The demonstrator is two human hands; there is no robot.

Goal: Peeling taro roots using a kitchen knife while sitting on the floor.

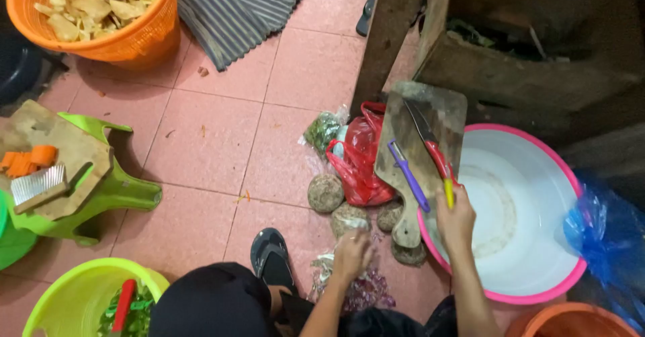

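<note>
Presently, your right hand [455, 221] is closing around the yellow end of a knife [430, 150] with a red handle and dark blade, which is lying diagonally on a worn wooden cutting board [440, 112]. The board is leaning across the rim of a large white basin with a pink rim [537, 290], its handle end pointing down toward the floor. A purple-handled peeler [408, 176] is resting on the same board, just left of the knife.

Your left hand [351, 253] is curling loosely over a rough brown tuber [346, 217] on the pink tiled floor [222, 142]; whether the fingers are actually gripping it, I cannot tell. Further tubers are sitting close by, one [325, 192] just beside a red plastic bag [359, 162]. A black sandal [270, 256] is showing beside your knee.

To the left, a green plastic stool [114, 189] is carrying a second wooden board with orange carrot pieces [27, 161] and a crinkle cutter [38, 186]. An orange basket [134, 38] is holding pale chips at upper left, and a lime-green bucket [67, 297] is holding greens at lower left. A blue plastic bag [605, 223] is lying right of the basin.
</note>
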